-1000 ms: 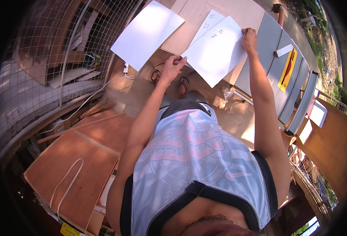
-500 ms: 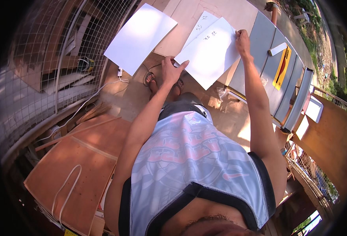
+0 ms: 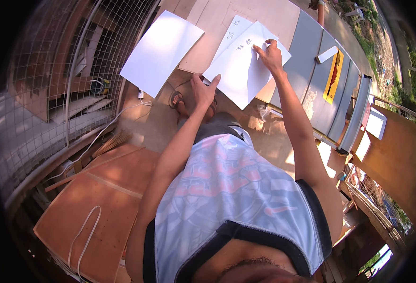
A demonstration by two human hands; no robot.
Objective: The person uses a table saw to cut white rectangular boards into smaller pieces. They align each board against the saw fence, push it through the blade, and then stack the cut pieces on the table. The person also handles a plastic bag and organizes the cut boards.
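Note:
Two white sheets with handwritten marks overlap on a pale board (image 3: 283,19) ahead of me. The upper sheet (image 3: 238,75) slants toward me, its near corner jutting past the board's edge. Part of the lower sheet (image 3: 231,33) shows beyond it. My left hand (image 3: 204,90) grips the upper sheet's left corner, thumb along the edge; a small dark thing shows by the fingers, too small to name. Over the same sheet's right part is my right hand (image 3: 270,57), thumb and forefinger apart, thumb tip at the surface near the writing. A blank white sheet (image 3: 163,52) lies to the left.
On the right stands a grey slatted table (image 3: 307,42) with a yellow strip (image 3: 334,78) and a metal rail (image 3: 356,115). Wire mesh (image 3: 43,61) runs along the left. A brown wooden panel (image 3: 95,193), a white cable (image 3: 99,122) and a broom (image 3: 106,144) lie at lower left.
My right hand has let go of the upper sheet's right edge and moved left over its surface. My left hand stays at the left corner. The view has shifted slightly.

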